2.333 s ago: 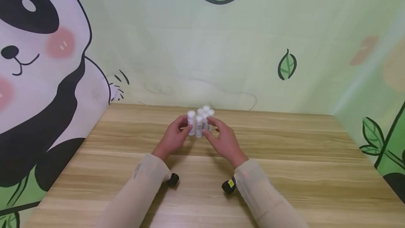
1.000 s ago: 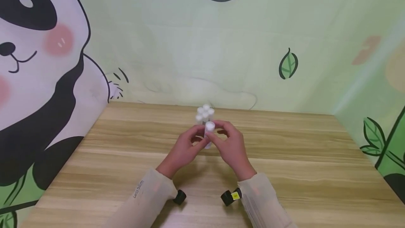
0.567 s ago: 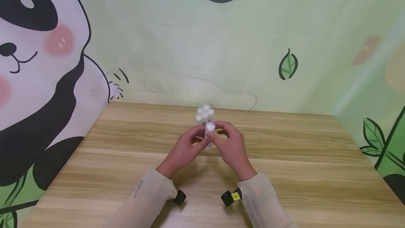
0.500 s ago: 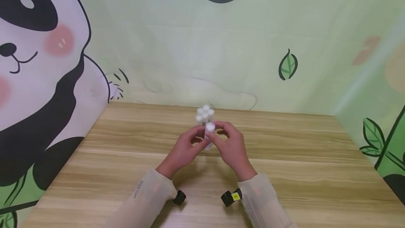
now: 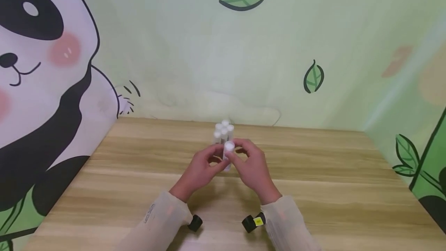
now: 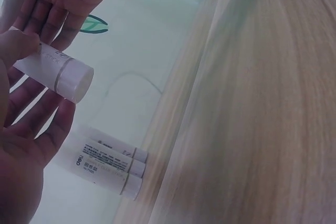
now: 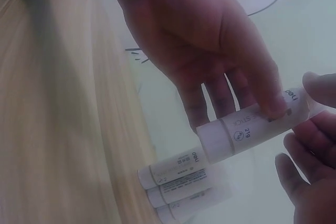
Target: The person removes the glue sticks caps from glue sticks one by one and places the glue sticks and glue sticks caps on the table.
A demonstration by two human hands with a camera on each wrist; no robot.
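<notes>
A white glue stick (image 5: 228, 156) with a white cap stands roughly upright between both hands, in front of a cluster of similar glue sticks. My left hand (image 5: 200, 167) pinches it low from the left with thumb and fingers. From the right, my right hand (image 5: 252, 167) holds it, its thumb pressed against the front. The right wrist view shows "21g" printed on this held glue stick (image 7: 252, 129), with its lower end off the table. Behind the hands, several white capped glue sticks (image 5: 224, 129) stand close together; some are seen in the left wrist view as labelled glue sticks (image 6: 105, 166).
The wood-grain table (image 5: 313, 173) extends to both sides of the hands. A pale green backdrop (image 5: 174, 49) with a panda (image 5: 78, 104) and leaves rises at the back edge, right behind the glue stick cluster. Black wrist cameras (image 5: 196, 223) hang under both sleeves.
My left hand has brought a glue stick from the cluster's left side nearer, to the middle. My right hand has left the cluster and holds that stick too. Over the last second the hands stay nearly still.
</notes>
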